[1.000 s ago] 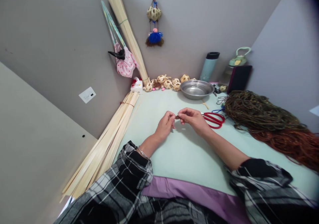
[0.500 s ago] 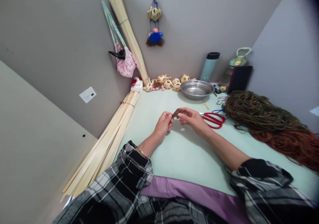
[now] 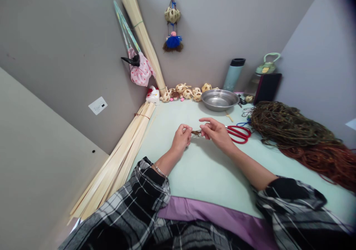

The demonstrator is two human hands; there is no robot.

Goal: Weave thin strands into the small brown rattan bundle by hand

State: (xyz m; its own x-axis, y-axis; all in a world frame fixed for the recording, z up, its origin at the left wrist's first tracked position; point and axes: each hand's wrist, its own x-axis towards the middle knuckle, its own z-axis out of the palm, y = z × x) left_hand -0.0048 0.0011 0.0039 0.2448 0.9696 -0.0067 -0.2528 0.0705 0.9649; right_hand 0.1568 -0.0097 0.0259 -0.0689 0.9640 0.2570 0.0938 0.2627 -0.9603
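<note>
Above the middle of the table, my left hand [image 3: 181,138] is closed around a small bundle of brown cord [image 3: 196,132], whose end sticks out to the right. My right hand [image 3: 215,132] faces it, thumb and fingers pinched at a thin strand from that bundle, with the index finger raised. How much of the cord lies inside the left fist is hidden. Just right of my right hand are red-handled scissors [image 3: 239,134], their blades partly covered by the hand.
Pale wooden strips [image 3: 116,157] line the left side. A metal bowl [image 3: 220,99] and woven balls [image 3: 187,93] stand along the back. On the right lies a heap of dark green cord [image 3: 292,125] beside reddish-brown cord [image 3: 325,159]. A phone [image 3: 268,88] leans against a bottle [image 3: 251,83].
My right hand has drawn slightly away to the right and its index finger has lifted. The brown bundle now points more level. My left hand has barely moved.
</note>
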